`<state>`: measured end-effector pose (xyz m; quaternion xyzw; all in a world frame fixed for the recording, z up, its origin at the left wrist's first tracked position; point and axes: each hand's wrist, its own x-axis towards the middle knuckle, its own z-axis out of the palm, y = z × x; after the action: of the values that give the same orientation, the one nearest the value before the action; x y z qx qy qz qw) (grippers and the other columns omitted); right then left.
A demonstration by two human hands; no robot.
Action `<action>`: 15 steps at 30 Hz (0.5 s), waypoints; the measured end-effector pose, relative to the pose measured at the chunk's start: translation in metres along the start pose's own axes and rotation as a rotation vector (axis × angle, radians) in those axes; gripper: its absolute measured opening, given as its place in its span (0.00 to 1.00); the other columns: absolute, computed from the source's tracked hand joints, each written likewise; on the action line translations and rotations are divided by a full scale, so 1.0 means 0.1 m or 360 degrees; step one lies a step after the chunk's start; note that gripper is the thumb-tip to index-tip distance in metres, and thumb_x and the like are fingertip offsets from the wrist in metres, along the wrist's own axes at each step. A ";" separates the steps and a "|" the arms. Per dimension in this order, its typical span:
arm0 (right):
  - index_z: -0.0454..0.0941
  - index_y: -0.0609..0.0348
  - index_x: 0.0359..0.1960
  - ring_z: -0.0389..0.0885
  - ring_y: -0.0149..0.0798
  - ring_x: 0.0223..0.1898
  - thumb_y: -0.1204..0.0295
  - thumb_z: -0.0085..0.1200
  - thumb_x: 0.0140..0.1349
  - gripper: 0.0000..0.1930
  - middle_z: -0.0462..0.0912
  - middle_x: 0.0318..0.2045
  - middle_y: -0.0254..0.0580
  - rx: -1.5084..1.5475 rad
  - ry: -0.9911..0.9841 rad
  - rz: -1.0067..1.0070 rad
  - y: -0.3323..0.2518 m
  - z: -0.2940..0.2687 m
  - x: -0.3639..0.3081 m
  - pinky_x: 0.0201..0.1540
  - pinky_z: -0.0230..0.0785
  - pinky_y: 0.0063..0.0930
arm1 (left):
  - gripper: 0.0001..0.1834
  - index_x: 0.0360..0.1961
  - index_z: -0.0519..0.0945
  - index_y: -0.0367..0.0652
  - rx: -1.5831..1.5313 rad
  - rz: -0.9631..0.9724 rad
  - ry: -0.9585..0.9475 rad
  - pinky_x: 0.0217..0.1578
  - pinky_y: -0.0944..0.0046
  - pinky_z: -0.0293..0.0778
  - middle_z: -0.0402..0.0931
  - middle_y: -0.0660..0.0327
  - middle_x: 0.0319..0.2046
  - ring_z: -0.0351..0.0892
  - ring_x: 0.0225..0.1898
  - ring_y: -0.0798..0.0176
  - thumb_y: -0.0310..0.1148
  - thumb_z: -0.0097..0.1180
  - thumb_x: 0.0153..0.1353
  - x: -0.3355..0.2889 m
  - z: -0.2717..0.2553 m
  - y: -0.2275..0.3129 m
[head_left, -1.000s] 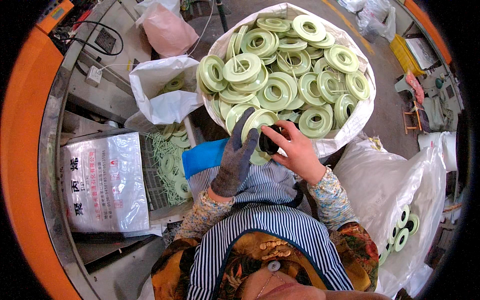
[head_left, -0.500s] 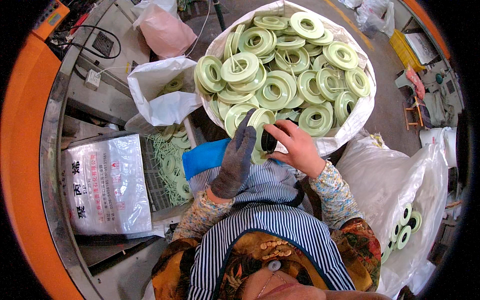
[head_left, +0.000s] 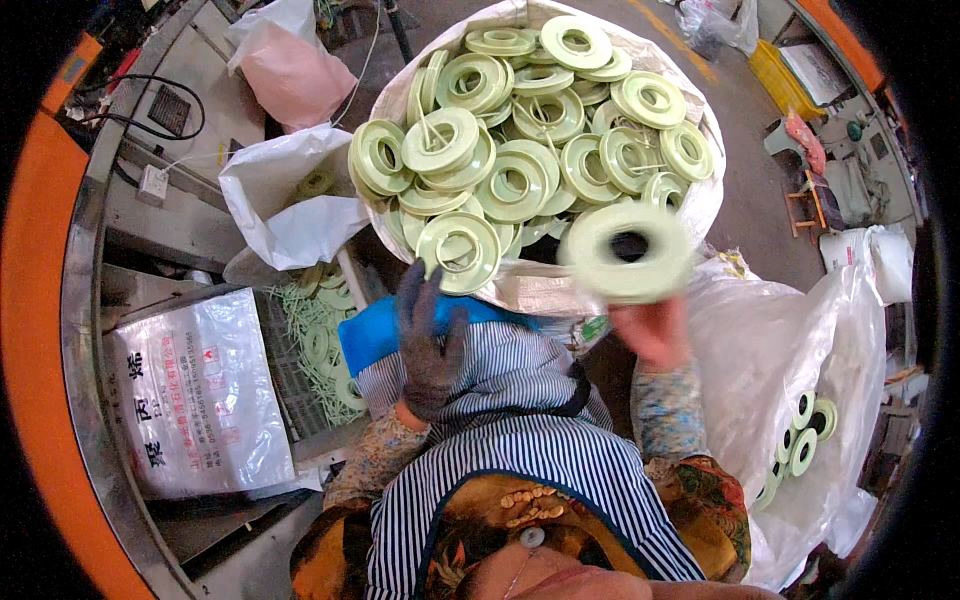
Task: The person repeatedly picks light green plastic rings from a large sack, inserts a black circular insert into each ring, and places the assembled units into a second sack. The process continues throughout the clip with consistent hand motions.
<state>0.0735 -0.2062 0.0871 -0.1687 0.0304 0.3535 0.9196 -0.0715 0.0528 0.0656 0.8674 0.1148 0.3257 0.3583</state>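
Note:
My right hand (head_left: pixel 655 335), bare and smeared by motion, grips a pale green plastic flanged ring (head_left: pixel 600 268) by its near edge. The ring has a dark centre and is tilted up over the front right rim of a white woven sack (head_left: pixel 545 285). In that sack lies a heap of similar pale green rings (head_left: pixel 512 180). My left hand (head_left: pixel 430 345), in a dark grey glove, is raised above my lap with its fingers apart and nothing in it. Its fingertips are near a ring (head_left: pixel 458 252) at the front left of the heap.
At right, a large white plastic bag (head_left: pixel 745 350) holds rings with black centres (head_left: pixel 802 450). To the left stand a bin of rings and thin green scraps (head_left: pixel 320 325), a printed white sack (head_left: pixel 210 390) and a smaller white bag (head_left: pixel 300 235). Orange machine frame (head_left: pixel 35 300) edges the left.
My two hands have parted. The right has carried the ring away to the right, and the left has let go and opened. The whole view has shifted slightly.

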 end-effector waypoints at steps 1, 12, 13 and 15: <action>0.64 0.54 0.64 0.79 0.43 0.47 0.56 0.49 0.68 0.26 0.77 0.54 0.42 0.0064 -0.0073 -0.0267 -0.24 0.15 -0.11 0.40 0.78 0.38 | 0.27 0.63 0.69 0.38 0.0046 0.0043 0.0071 0.64 0.51 0.59 0.63 0.43 0.63 0.62 0.64 0.40 0.34 0.56 0.63 0.01 -0.02 -0.04; 0.82 0.60 0.32 0.83 0.47 0.34 0.74 0.54 0.59 0.05 0.83 0.31 0.46 -0.4419 -0.0949 -0.0124 0.41 -0.83 1.39 0.37 0.76 0.35 | 0.28 0.63 0.65 0.41 -0.1074 -0.1095 -0.0179 0.42 0.67 0.77 0.72 0.54 0.49 0.75 0.46 0.62 0.29 0.59 0.64 -0.04 0.25 -0.54; 0.81 0.59 0.30 0.82 0.49 0.31 0.73 0.55 0.57 0.04 0.82 0.28 0.46 -0.4541 -0.0989 0.0036 0.48 -0.95 1.49 0.34 0.75 0.38 | 0.28 0.63 0.65 0.42 -0.1257 -0.1302 -0.0131 0.42 0.68 0.77 0.72 0.55 0.49 0.75 0.46 0.63 0.29 0.59 0.63 0.05 0.26 -0.44; 0.82 0.58 0.27 0.81 0.51 0.29 0.72 0.55 0.56 0.05 0.82 0.26 0.45 -0.4676 -0.1027 0.0268 0.60 -1.15 1.68 0.32 0.75 0.41 | 0.28 0.63 0.64 0.41 -0.1206 -0.1136 -0.0116 0.44 0.65 0.79 0.72 0.55 0.50 0.76 0.48 0.60 0.29 0.59 0.63 -0.10 0.36 -0.72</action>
<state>0.1671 -0.0954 -0.0678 -0.8285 -0.5292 0.1398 -0.1181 -0.0534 0.0805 -0.0087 0.5945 0.2650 0.1715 0.7395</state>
